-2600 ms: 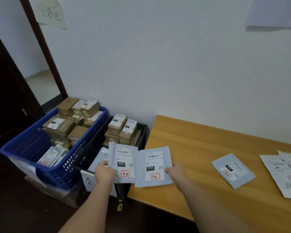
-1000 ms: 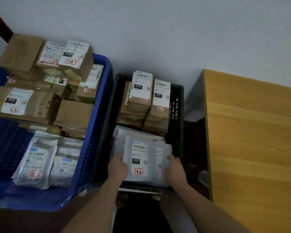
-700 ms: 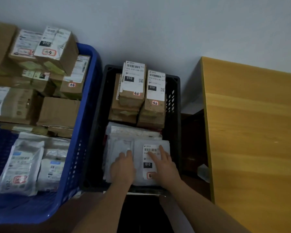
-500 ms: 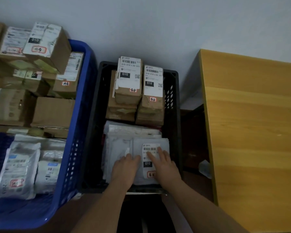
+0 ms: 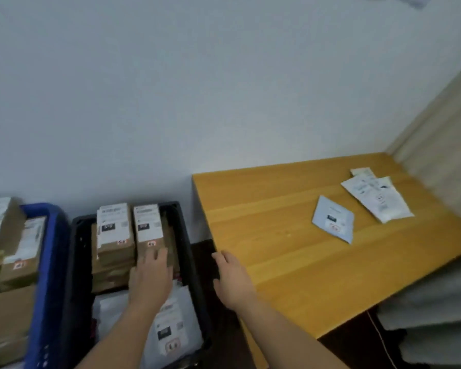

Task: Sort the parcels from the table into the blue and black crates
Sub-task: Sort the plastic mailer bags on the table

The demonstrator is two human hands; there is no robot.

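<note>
The black crate holds stacked cardboard boxes at its far end and flat grey mailers at its near end. My left hand hovers over the crate with relaxed fingers and holds nothing. My right hand is empty too, fingers relaxed, over the left edge of the wooden table. On the table lie a blue-grey mailer and white mailers. The blue crate at the left is full of cardboard boxes.
A white wall runs behind the crates and table. A beige curtain hangs at the table's right end. Grey fabric lies below the table's near right edge. A dark gap separates the black crate from the table.
Both hands have let go of the mailers, which now lie in the black crate, and lifted off them. The right hand has moved toward the table; the view has swung up and right.
</note>
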